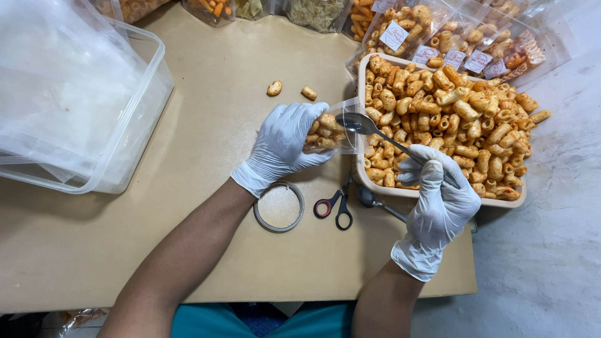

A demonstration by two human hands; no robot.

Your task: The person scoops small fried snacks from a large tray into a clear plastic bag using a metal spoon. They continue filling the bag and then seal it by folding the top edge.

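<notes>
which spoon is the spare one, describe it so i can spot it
Find the tray heaped with orange snack curls. Just below its near-left corner, right of the scissors, lies a spoon flat on the tan table. Unlike the spoon in the right hand, nobody holds it.

We have a single view, from a camera worn on the head, looking almost straight down over our own forearms onto the tan tabletop [206, 250]. It sits close: our left hand [285, 147] and right hand [438, 203] fill the middle. The table's near edge runs along the bottom, grey floor [551, 250] shows at right, and the far side is cut off at the top.
</notes>
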